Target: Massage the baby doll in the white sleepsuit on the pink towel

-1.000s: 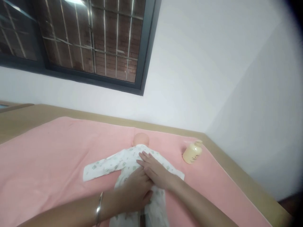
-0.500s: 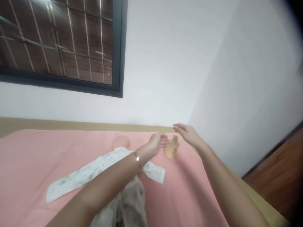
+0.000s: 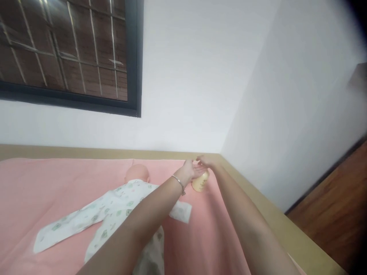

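At lower centre, the bare left hand [image 3: 191, 170] and right hand [image 3: 207, 161] partly hide a rounded pale-yellow bottle [image 3: 199, 185], and the bottom edge crops a bald, white-clothed doll [image 3: 123, 202].

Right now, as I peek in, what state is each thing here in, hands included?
Bottle, standing, its top hidden.
Left hand, fingers outstretched near the bottle's top.
Right hand, at the bottle's top, fingers bent; its grip is unclear.
Bracelet, worn just above the left hand.
Doll, lying down, clothed.
Mat, spread out, lightly creased.
Window, barred; open or shut, I can't tell.
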Available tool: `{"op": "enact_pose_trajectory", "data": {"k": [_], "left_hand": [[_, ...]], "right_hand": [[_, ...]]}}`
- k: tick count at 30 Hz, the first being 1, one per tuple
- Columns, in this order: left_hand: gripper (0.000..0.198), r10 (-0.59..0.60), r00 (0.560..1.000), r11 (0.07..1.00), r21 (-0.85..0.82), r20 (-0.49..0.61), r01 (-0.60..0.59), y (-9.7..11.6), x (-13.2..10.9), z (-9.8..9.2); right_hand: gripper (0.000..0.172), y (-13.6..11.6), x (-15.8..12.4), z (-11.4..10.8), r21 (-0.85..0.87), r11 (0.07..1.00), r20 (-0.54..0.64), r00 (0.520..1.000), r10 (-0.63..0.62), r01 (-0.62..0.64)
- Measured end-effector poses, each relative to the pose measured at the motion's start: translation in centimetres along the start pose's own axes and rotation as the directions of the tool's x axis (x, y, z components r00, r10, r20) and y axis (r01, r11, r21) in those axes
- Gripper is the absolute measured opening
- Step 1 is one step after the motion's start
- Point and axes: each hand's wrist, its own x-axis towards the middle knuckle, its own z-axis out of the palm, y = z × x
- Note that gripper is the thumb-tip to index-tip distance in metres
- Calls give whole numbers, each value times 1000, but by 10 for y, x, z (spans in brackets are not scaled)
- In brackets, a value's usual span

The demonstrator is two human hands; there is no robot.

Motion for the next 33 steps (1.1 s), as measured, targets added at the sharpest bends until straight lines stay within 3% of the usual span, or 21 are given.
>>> {"op": "enact_pose_trajectory", "data": {"k": [4,8,14,19,21,23,25,27,28,30,33], "left_hand": [[45,6,1000,1000,-26,12,-6,-2,4,-3],[46,15,1000,999,-33,18,-15,-3,5,-3],[49,70,998,997,-17,-4,-70,-9,5,-4],[47,113,993,993,17,-20,-113,-15,-10,-4],[44,111,994,993,32,8,-111,-14,-31,-3],[40,116,987,992,42,109,-121,-14,-62,-4],[35,133,950,987,54,281,-154,-13,-102,-11],[32,178,909,972,76,376,-222,-12,-144,-27],[33,213,896,962,78,389,-262,-11,-163,-38],[36,374,874,915,31,311,-403,-9,-193,-62],[46,567,797,820,-48,208,-570,-6,-217,-95]], "right_hand": [[29,3,1,7,74,991,80,991,103,-109],[31,2,-1,7,72,988,80,989,127,-133],[33,-8,-20,4,-75,997,-92,996,-1,-6],[38,-29,-52,7,-207,972,-298,938,-175,115],[43,-40,-68,16,-196,966,-414,879,-236,167],[46,-52,-87,32,-122,957,-543,789,-286,263],[48,-68,-112,53,-64,913,-543,754,-371,403],[50,-87,-144,78,-44,830,-532,690,-491,557],[50,-98,-162,91,-58,799,-538,655,-530,599],[52,-123,-199,116,-139,723,-479,593,-647,677],[69,-163,-245,148,-201,634,-421,519,-744,747]]}}
